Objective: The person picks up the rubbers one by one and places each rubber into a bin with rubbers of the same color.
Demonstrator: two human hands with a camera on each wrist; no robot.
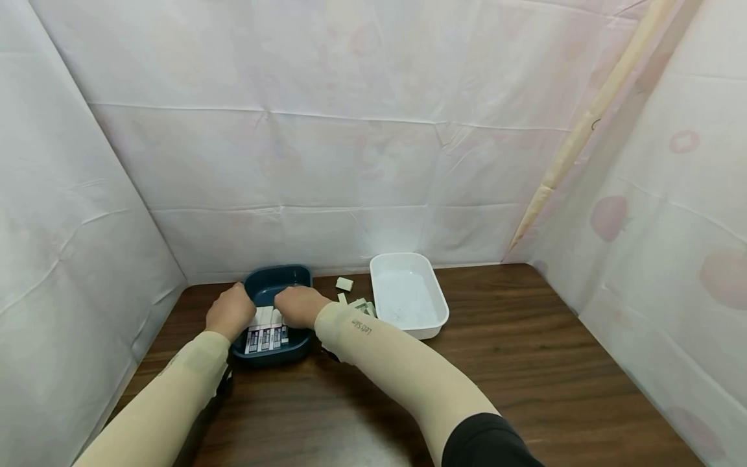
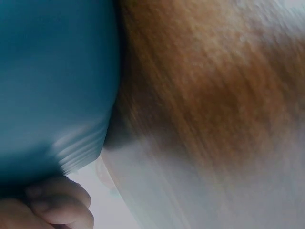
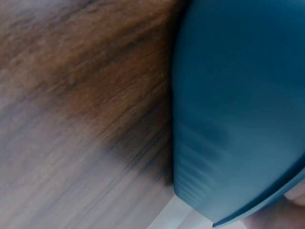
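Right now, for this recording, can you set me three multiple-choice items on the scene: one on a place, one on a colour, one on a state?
1. Where does the white tray stand relative to the blue tray?
A. To its right
B. To its left
C. Stacked inside it

2. What colour are the person's sleeves?
A. Red
B. Beige
C. Green

3. What does the white tray hold?
A. A row of boxes
B. Nothing to be seen
C. A hand

Answers:
1. A: in the head view the white tray sits right of the blue one on the wooden table.
2. B: both forearms wear beige sleeves.
3. B: its inside shows bare, while the small boxes lie in the blue tray, where the left hand and right hand are.
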